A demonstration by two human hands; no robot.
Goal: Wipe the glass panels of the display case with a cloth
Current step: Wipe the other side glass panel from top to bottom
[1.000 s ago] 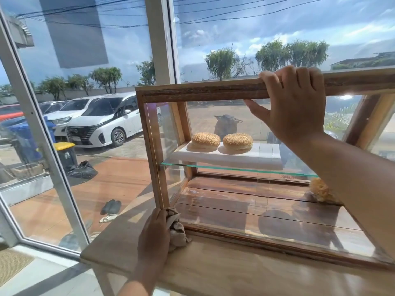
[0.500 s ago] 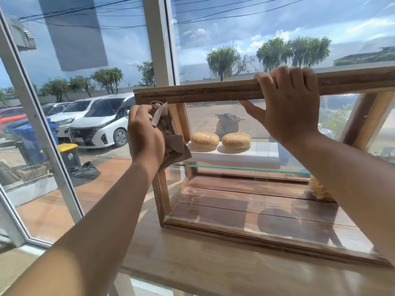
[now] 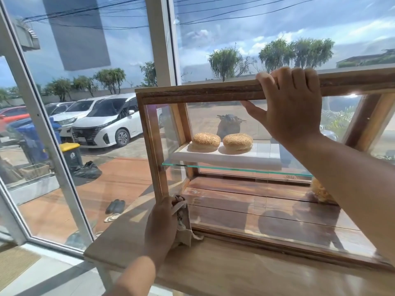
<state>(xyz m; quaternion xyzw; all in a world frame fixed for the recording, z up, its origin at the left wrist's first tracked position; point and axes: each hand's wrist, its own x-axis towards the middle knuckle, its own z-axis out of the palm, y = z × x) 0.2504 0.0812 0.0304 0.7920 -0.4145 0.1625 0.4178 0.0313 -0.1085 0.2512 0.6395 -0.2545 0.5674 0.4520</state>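
Down has come the left hand (image 3: pixel 161 224): half a second ago it was up at the top left corner of the display case (image 3: pixel 192 95), and now it sits at the bottom of that same corner, just above the surface (image 3: pixel 213 274). A second ago it was low as well, so this reads as one full up-and-down stroke along the left edge.

Its grip is closed round the cloth (image 3: pixel 184 228), which is bunched in the fingers and pressed against the foot of the corner post (image 3: pixel 152 146), with a loose end trailing onto the surface. Whether the cloth bears on the side glass panel (image 3: pixel 171 133) or only on the wood beside it, I cannot tell.

The right hand (image 3: pixel 292 107) has not shifted; its grip stays wrapped over the top rail (image 3: pixel 352 82), fingers on top and thumb beneath, steadying the case.

Inside, two buns (image 3: pixel 206 141) rest side by side on a white tray (image 3: pixel 224 157) above the glass shelf (image 3: pixel 235 170), undisturbed.

Judging by this, only the left edge has been covered; the wide front glass looks yet to be wiped.
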